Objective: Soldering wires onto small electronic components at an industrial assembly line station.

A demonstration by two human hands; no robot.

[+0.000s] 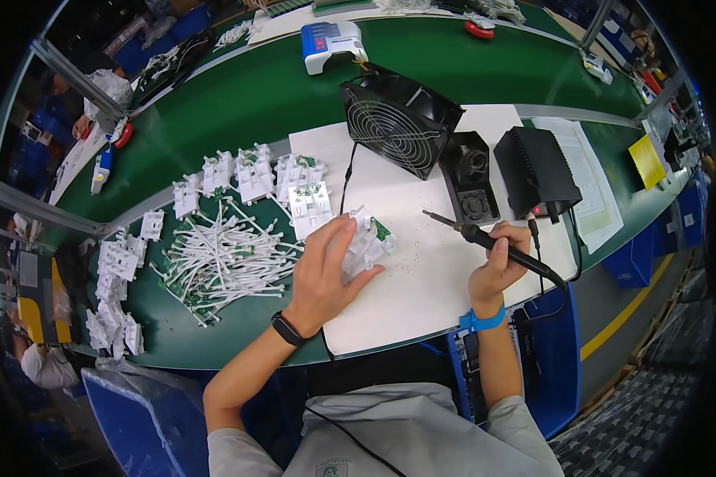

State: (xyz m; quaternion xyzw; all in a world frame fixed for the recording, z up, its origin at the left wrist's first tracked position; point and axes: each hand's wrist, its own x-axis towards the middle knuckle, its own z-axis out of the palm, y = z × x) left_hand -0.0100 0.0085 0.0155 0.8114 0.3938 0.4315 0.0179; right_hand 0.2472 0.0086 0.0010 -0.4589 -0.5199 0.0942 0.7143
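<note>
My left hand (pixel 320 274) grips a white plastic housing (pixel 367 245) on the white board (pixel 390 314), thumb at its near side and fingers over its left. A small green circuit board (pixel 381 230) shows at the housing's right side. In my right hand (pixel 495 274) is a soldering iron (pixel 525 259), held like a pen. Its thin tip points left and stays apart from the housing. Dark specks lie on the board between them. Left of my left hand is a heap of white wires (pixel 227 258) with small green boards on their ends.
More white housings (pixel 254 175) stand behind the wires, others (pixel 115 274) at far left. Beyond the board sit a black fan (pixel 398 119), a black holder (pixel 469 179) and a black power unit (pixel 537 175) with its cord. Blue bins (pixel 147 417) stand below the green bench's edge.
</note>
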